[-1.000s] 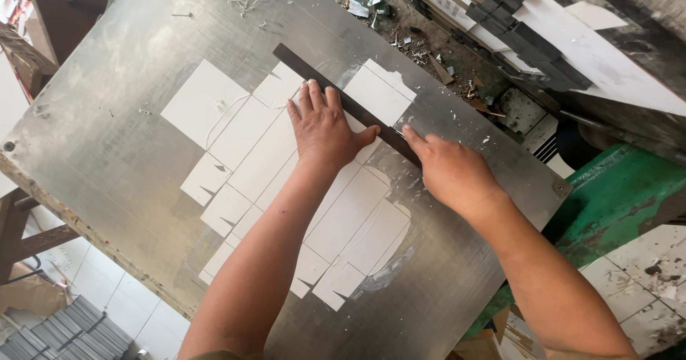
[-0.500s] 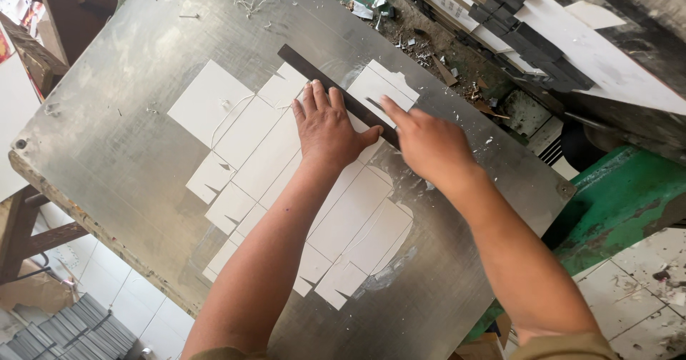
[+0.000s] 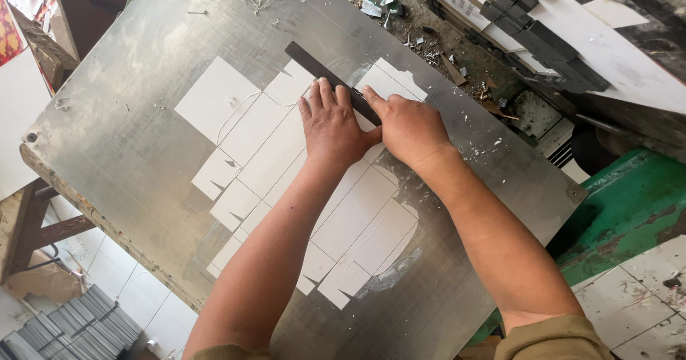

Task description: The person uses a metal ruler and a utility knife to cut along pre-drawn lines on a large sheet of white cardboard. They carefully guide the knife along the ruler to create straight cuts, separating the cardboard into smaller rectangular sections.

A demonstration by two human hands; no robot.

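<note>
Grey metal plate (image 3: 107, 117) carries a white die-cut cardboard blank (image 3: 286, 181), which lies flat at the plate's centre. Head view: we press the left hand (image 3: 332, 124) and right hand (image 3: 411, 128), both flat and holding nothing, side by side on the blank. A dark strip (image 3: 314, 63) runs toward 11 o'clock, seemingly under our fingertips. Even, downward palm pressure keeps the blank from sliding.

scuffed steel worktable (image 3: 107, 103), white tiled floor (image 3: 153, 317) below, green machine frame (image 3: 629, 203) at right, daylight.
</note>
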